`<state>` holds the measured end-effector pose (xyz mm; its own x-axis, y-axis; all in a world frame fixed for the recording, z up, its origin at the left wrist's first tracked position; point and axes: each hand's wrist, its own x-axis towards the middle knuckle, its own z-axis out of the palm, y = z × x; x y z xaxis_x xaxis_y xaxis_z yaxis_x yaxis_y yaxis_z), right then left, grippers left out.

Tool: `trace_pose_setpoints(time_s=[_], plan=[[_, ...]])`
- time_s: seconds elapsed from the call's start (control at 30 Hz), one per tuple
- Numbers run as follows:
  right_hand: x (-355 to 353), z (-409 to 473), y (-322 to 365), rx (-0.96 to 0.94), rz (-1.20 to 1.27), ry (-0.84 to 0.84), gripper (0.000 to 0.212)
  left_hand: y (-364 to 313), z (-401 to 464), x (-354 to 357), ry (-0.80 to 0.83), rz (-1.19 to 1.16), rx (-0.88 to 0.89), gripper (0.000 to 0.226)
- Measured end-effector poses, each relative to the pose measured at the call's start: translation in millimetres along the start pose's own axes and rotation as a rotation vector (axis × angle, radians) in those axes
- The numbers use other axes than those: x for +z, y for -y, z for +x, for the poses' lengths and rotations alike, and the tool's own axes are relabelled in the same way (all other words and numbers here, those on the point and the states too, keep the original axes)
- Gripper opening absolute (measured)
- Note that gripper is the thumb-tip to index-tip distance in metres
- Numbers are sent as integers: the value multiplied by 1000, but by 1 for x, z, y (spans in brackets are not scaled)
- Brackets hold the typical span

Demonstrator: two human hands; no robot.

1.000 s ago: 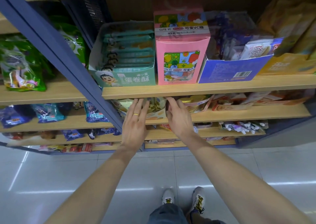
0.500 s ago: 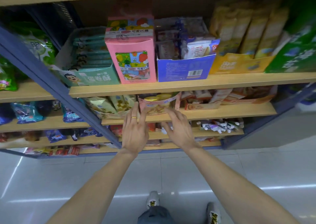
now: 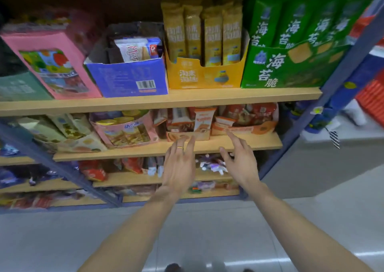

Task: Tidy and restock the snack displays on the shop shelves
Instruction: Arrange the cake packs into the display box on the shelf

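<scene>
A: Hands have shifted since a moment ago, from in front of the pink tray (image 3: 124, 131) to the orange tray (image 3: 187, 135) just right of it on the same shelf (image 3: 166, 149).

B: Holding anything?

A: No. The left hand (image 3: 179, 163), wearing a gold ring (image 3: 180, 147), has straight fingers whose tips reach the orange tray's front lip. The right hand (image 3: 239, 157) is apart from it, fingers spread and lax, forefinger pointing at the red tray (image 3: 245, 129) right of the orange tray.

B: The orange tray's look?

A: Low cardboard, open-fronted, with glossy orange-and-white packets (image 3: 204, 120) standing upright inside. The shelf board is pale wood.
</scene>
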<state>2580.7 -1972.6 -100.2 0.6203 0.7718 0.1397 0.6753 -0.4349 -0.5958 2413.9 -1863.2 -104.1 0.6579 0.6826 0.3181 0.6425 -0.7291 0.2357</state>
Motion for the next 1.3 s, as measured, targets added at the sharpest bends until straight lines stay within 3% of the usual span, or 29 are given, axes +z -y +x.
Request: trace_pose_setpoints(time_s=[0.27, 0.63, 0.9, 1.2, 1.3], plan=[[86, 55, -38, -273, 148, -304, 44, 39, 38, 103, -338, 3, 100, 36], [172, 110, -93, -466, 255, -653, 35, 67, 70, 202, -687, -142, 237, 32], [167, 102, -83, -417, 270, -652, 38, 63, 59, 187, -576, -293, 126, 44], [158, 94, -54, -368, 334, -627, 41, 49, 64, 165, -652, -398, 17, 45], [153, 93, -61, -353, 303, -699, 34, 43, 67, 162, -654, -376, 35, 45]])
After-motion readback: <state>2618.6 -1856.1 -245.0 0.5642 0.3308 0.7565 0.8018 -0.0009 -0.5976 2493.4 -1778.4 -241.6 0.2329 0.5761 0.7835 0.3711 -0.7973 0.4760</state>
